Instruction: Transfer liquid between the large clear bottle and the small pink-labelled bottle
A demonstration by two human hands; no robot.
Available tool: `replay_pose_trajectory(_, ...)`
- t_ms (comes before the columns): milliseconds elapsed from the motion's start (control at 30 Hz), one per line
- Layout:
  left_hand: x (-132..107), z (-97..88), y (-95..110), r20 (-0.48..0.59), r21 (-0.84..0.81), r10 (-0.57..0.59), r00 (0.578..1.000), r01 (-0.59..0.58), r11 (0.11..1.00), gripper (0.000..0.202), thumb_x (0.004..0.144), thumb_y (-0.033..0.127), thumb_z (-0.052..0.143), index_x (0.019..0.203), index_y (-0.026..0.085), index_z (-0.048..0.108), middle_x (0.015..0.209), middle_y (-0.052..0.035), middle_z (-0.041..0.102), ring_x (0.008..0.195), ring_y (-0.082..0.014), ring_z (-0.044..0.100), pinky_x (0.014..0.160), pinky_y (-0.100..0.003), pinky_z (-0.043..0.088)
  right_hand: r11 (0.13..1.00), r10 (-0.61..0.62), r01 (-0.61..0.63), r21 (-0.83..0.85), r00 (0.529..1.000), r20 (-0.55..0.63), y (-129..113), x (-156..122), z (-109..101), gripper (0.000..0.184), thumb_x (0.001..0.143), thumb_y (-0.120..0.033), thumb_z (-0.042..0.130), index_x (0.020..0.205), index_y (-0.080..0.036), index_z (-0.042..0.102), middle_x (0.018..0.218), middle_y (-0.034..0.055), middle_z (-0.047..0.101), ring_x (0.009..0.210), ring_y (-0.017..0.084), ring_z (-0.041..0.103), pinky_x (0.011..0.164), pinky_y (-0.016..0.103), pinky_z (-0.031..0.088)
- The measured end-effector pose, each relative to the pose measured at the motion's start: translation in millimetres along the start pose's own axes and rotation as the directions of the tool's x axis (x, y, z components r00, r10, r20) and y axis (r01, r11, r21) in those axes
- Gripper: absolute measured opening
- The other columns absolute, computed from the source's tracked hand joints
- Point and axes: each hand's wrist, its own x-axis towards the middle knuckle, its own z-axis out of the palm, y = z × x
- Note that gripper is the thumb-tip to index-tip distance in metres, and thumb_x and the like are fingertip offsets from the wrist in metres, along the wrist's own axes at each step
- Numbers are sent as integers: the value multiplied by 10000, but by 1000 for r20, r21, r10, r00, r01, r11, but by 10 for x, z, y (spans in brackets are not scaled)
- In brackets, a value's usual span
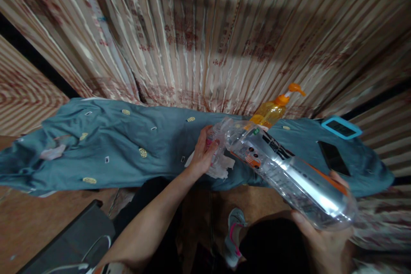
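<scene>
A big clear plastic bottle [272,184] with a silver and orange label slants across the front of the cloth-covered table. My right hand [327,239] is closed round its wide base, at the lower right. My left hand [202,154] grips a crumpled-looking clear plastic piece [220,143] at the bottle's narrower end; its exact kind is unclear. Under that hand lies a torn, whitish tissue-like scrap [223,168]. Behind the bottle stands a yellow pump bottle [269,112] with an orange pump head, its lower part hidden.
A green-blue patterned cloth [167,137] covers the narrow table. A blue-framed device [342,127] and a dark phone [333,157] lie to the right. A pinkish-white scrap [53,153] is at the left. Striped curtain [192,43] hangs behind; a grey box-like object [73,237] stands below left.
</scene>
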Motion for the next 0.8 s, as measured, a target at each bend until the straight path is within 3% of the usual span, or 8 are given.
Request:
replay_pose_trajectory(267, 12, 17, -5, 1, -21, -11, 1000, 11, 1000, 553, 855, 606, 765, 1292, 285, 652, 1352, -89, 746, 1350, -346, 660, 1241, -497, 447, 997, -67, 67, -28, 998, -1, -8, -6, 10, 1192, 701, -638, 932, 1650, -88, 465, 1617, 265, 494, 1499, 525, 458, 1271, 785, 237)
replay_pose_trajectory(467, 13, 7, 29, 22, -28, -7, 1000, 7, 1000, 542, 867, 600, 777, 1288, 279, 660, 1320, -86, 759, 1321, -352, 681, 1223, -514, 464, 1000, -13, 13, 3, 1000, 6, 25, -8, -11, 1231, 665, -634, 950, 1664, -114, 453, 1632, 267, 477, 1493, 560, 455, 1228, 857, 240)
replay_pose_trajectory(800, 15, -12, -46, 15, -48, 2, 1000, -1, 999, 523, 876, 592, 789, 1296, 296, 692, 1339, -79, 762, 1322, -336, 681, 1217, -475, 476, 999, -41, 41, -10, 999, 1, 35, -22, -6, 1222, 672, -618, 953, 1673, -129, 451, 1633, 264, 474, 1494, 557, 449, 1220, 868, 236)
